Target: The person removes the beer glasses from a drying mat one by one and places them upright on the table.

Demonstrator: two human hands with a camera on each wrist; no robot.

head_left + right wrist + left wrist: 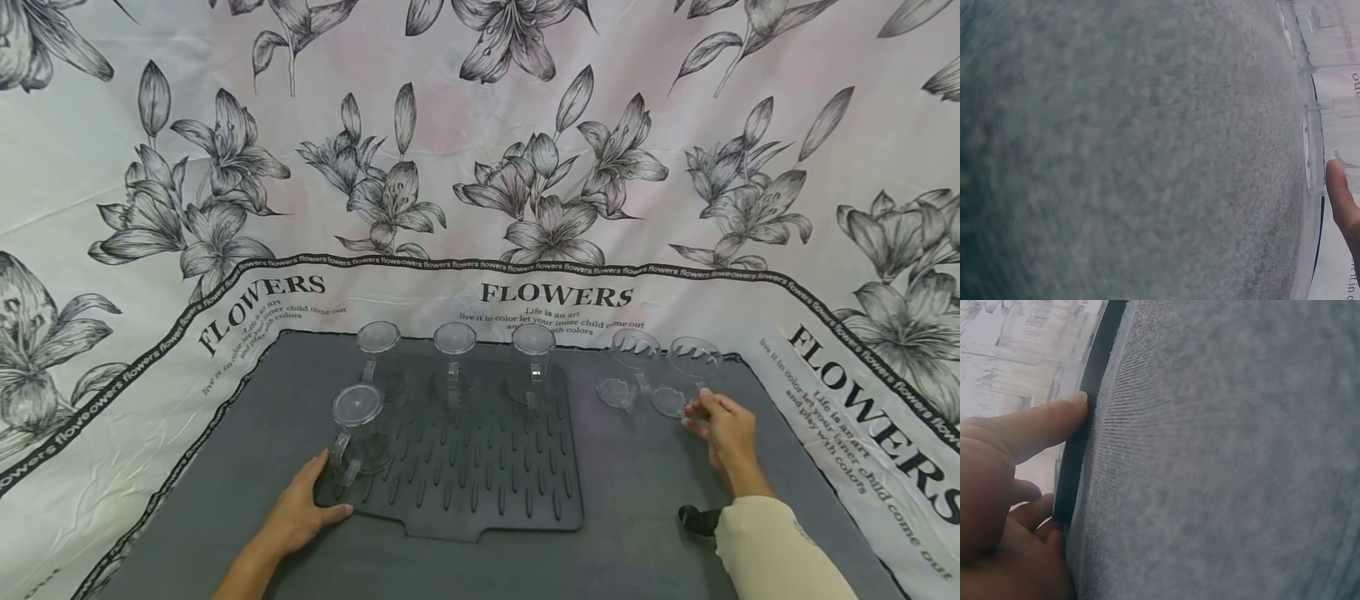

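A dark ribbed drying mat (pixel 480 521) lies on the grey table. My left hand (pixel 303 508) touches its front left corner, thumb along the front edge and fingers at the left side; in the left wrist view the thumb (pixel 1054 425) lies against the mat's edge. Close to that hand, a clear glass mug (pixel 358 408) stands upside down on the mat. My right hand (pixel 723 429) pinches the handle of the rightmost clear mug (pixel 693 358), which stands upright on the table. Beside it is another upright clear mug (pixel 636 350).
Three more clear mugs stand upside down along the mat's back edge: a left one (pixel 378 340), a middle one (pixel 454 340) and a right one (pixel 533 340). A flower-printed cloth (pixel 555 225) rises behind the table (pixel 630 517). Black strap-like gear (pixel 697 521) sits by the right wrist.
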